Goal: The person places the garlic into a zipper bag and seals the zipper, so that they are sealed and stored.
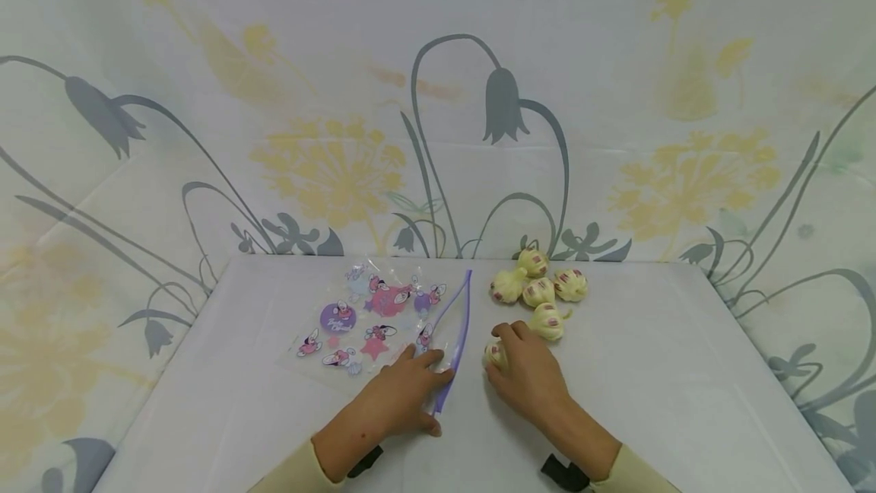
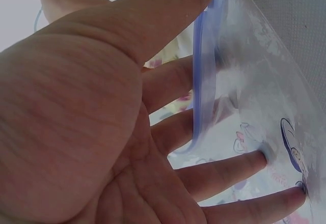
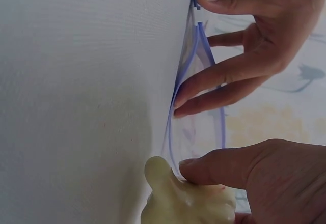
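Observation:
A clear zip bag (image 1: 388, 301) with pink and purple cartoon prints lies flat, its purple zip strip (image 1: 463, 329) facing right and its mouth parted. My left hand (image 1: 404, 394) is at that mouth with fingers spread. In the right wrist view, the left thumb touches one end of the zip, and two fingertips (image 3: 181, 99) reach into the gap. Just right of the bag, my right hand (image 1: 532, 377) grips a pale garlic bulb (image 1: 494, 354). Its thumb presses on the bulb (image 3: 186, 203) in the right wrist view; most of its fingers are hidden there.
Several more garlic bulbs (image 1: 538, 293) with purplish patches sit in a cluster beyond my right hand. All of it is on a white table (image 1: 650, 341). Behind the table's back edge stands a flower-printed cloth (image 1: 465, 196), which also runs along both sides.

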Tool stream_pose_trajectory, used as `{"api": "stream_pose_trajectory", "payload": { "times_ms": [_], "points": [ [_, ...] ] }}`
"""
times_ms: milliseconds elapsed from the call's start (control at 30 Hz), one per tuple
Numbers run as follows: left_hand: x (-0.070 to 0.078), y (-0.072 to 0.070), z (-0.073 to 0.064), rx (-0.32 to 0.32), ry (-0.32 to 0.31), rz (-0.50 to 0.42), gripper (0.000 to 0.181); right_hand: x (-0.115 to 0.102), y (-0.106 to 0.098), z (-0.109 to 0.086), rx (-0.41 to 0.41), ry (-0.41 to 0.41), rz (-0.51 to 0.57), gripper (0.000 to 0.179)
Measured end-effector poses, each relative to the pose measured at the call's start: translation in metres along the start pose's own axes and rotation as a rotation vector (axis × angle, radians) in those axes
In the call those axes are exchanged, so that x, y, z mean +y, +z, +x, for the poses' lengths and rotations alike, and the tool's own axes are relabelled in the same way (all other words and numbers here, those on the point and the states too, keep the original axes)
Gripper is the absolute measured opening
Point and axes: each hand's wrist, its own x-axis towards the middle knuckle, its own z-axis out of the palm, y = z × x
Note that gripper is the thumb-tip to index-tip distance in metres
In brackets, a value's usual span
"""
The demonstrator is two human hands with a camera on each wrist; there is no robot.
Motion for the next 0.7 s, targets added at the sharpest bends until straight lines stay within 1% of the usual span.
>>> {"api": "stream_pose_trajectory", "payload": {
  "times_ms": [133, 367, 567, 700],
  "points": [
    [0.001, 0.0, 0.0, 0.0, -0.008, -0.005, 0.077, -0.003, 0.003, 0.002, 0.001, -0.005, 0.022, 0.044],
    [0.001, 0.001, 0.0, 0.008, -0.008, 0.006, 0.077, -0.01, 0.008, 0.012, 0.065, -0.088, 0.07, 0.04],
    [0.001, 0.0, -0.001, 0.01, -0.005, 0.007, 0.076, -0.014, 0.013, 0.02, 0.074, -0.087, 0.103, 0.04],
    [0.002, -0.002, -0.001, 0.004, -0.004, 0.002, 0.076, -0.018, 0.016, 0.024, 0.064, -0.087, 0.134, 0.04]
  ]
}}
